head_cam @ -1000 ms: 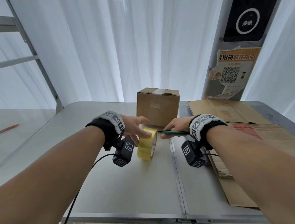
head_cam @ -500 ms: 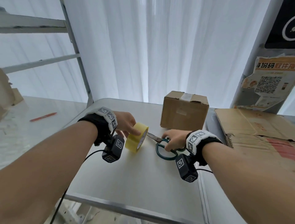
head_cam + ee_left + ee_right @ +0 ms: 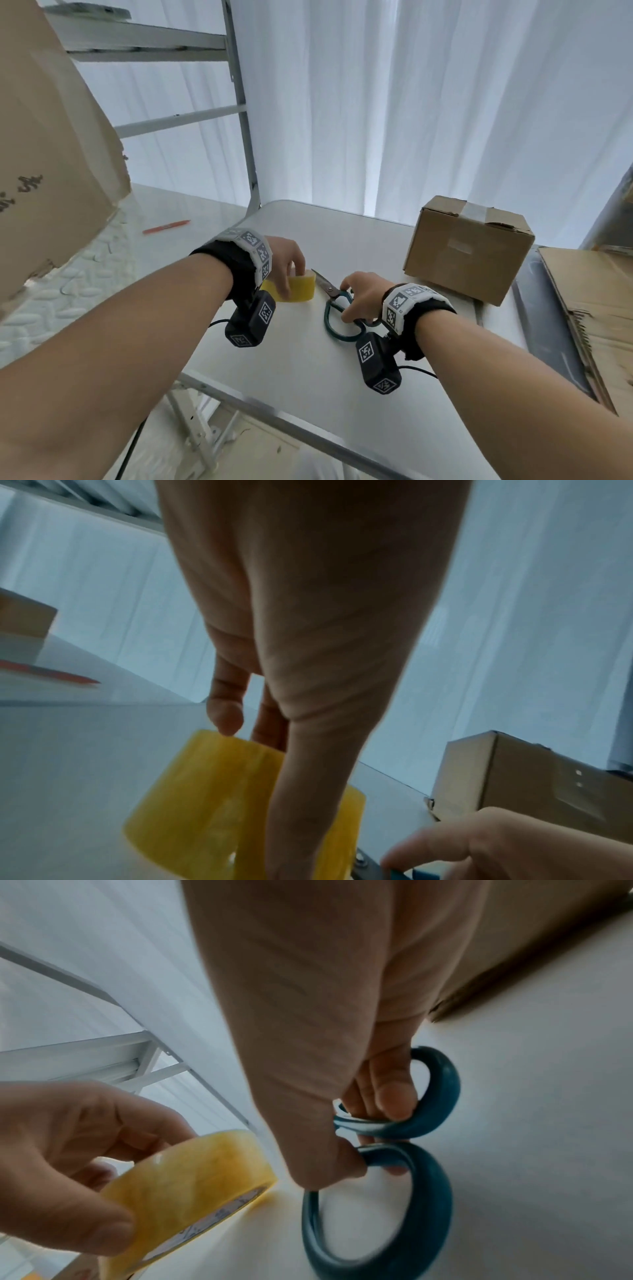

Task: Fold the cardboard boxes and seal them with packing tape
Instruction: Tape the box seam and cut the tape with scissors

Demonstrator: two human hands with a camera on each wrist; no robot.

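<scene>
My left hand grips a yellow roll of packing tape just above the white table; its thumb and fingers curl round the roll. Just to the right, my right hand holds the teal-handled scissors, fingers through the handle loops, blades pointing at the tape. The scissors lie low on the table. A sealed cardboard box with tape across its top stands behind my right hand, also seen in the left wrist view.
Flattened cardboard sheets lie at the table's right end. A large cardboard piece looms at the upper left. A red pen lies on the patterned surface left of the table. A metal ladder frame stands behind.
Both hands have come down and apart: the scissors left the tape's edge and now lie on the table. The head view has swung left, bringing the large cardboard piece into sight.
</scene>
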